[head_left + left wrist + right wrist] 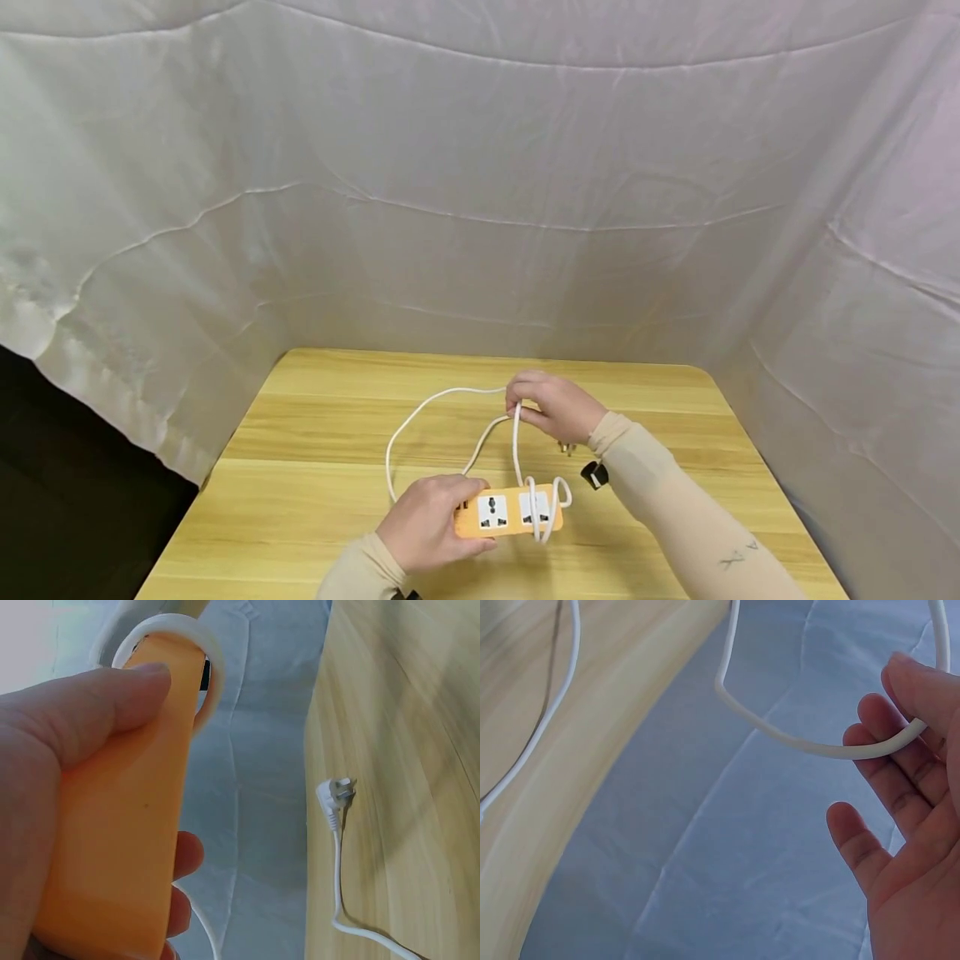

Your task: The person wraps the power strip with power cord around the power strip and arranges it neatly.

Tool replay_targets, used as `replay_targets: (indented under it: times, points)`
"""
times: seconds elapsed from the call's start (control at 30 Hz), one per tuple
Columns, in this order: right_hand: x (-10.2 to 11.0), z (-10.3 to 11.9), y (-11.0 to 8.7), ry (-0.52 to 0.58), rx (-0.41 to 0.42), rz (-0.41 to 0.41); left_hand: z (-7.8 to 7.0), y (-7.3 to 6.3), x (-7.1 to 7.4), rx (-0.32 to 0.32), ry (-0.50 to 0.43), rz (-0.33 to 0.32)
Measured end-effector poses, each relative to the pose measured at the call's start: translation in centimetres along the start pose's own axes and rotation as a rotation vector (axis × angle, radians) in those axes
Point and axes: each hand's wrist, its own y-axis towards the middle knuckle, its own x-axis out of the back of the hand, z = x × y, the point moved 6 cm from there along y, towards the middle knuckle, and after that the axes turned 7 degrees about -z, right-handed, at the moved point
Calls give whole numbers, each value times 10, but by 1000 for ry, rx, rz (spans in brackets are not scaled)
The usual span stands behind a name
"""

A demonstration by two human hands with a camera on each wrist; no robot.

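1 orange power strip [512,514], being held over the wooden table [315,500]: left hand [429,521] is clamping 1 end, apparently for steadiness. 1 white cord [832,751], circling the other end: right hand [553,406] is pinching it, seemingly controlling slack. 1 plug [328,798], lying on the table.

Beige sleeves [667,483], the right bearing small dark marks [732,561], accompany black wrist devices [595,475].
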Motion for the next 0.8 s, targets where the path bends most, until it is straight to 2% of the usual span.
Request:
replay_targets:
  times: [0.23, 0.43, 0.8]
  points:
    - [3, 4, -1, 3, 53, -44, 4, -4, -1, 15, 9, 10]
    - [11, 9, -1, -19, 101, -108, 11, -8, -2, 76, 47, 30]
    - [20, 19, -8, -116, 113, -177, 19, -14, 2, 173, 91, -7]
